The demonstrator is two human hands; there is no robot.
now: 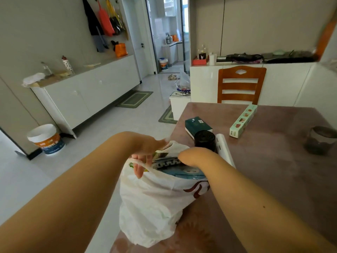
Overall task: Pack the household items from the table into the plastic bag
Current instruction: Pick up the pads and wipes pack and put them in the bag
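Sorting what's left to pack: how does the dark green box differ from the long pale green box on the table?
The dark green box is short, squat and deep teal; the long pale green box is slim, mint, with small pictures along its side. The dark one sits nearer the plastic bag; the pale one lies farther right. Both lie flat on the table, unpacked.

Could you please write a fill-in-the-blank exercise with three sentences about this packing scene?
1. The left hand holds open the mouth of the white plastic ____.
2. The right hand reaches ____ the white plastic bag.
3. The long pale green cardboard box lies on the ____, apart from the dark green tissue box.

Missing words: bag; into; table
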